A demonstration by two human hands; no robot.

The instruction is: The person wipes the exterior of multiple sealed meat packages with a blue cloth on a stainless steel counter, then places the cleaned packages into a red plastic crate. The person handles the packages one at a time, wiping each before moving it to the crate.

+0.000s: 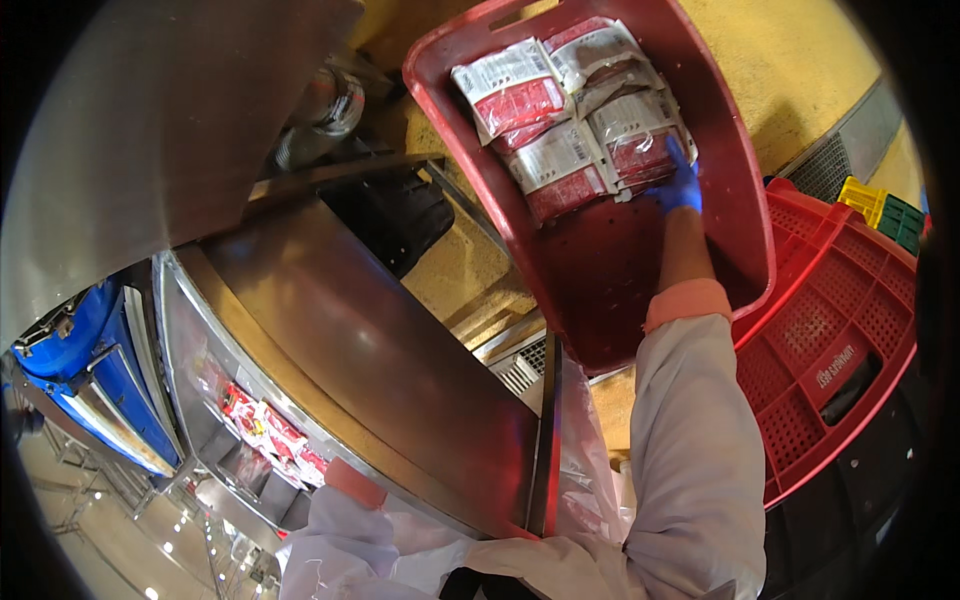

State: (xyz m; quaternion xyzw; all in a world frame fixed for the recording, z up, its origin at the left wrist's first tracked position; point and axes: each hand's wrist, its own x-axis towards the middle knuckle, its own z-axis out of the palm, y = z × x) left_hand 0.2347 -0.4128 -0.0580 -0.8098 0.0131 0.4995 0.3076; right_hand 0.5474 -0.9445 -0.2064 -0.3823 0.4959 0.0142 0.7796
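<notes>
My right hand (682,186), in a blue glove, reaches into a red plastic crate (590,290). Its fingers are spread and rest against the near right corner of a plastic packet (638,135) with a white label and dark red contents. More packets of this kind, such as a flat packet (560,170) to its left, lie in stacks toward the crate's far end. At lower left, my left sleeve (340,530) ends in an orange cuff (356,484) at the rim of a metal table; the hand beyond it is hidden.
A metal table (390,330) with a raised rim stands left of the crate. Beyond its rim, red and white packages (270,430) lie in a metal trough. Red perforated crates (830,340) stand at right. The floor (800,60) is yellow, with a drain grate (822,170).
</notes>
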